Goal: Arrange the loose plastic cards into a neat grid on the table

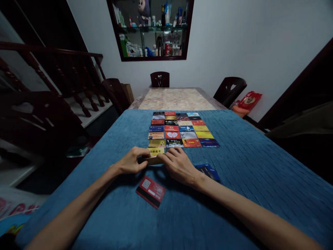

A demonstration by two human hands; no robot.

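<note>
At the centre of the frame we hold a tan card (153,160) between both hands, low over the blue cloth (247,163). Our left hand (131,160) pinches its left end with fingers curled; our right hand (179,165) grips the right end, fingers bent over the top edge. Most of the card is hidden by our fingers, so we cannot read its face.

Just above the hands, a grid (182,130) of cards lies flat on the cloth in neat rows and four columns, running toward the upper middle. A yellow card (156,151) at the grid's lower left sits just beyond the held card. Below the hands, a red card (151,191) lies tilted, apart from the rest. A dark blue card (208,171) lies just right of our right wrist. Beyond the cloth, the marble tabletop (174,99) shows bare, with chairs (159,79) around it.
</note>
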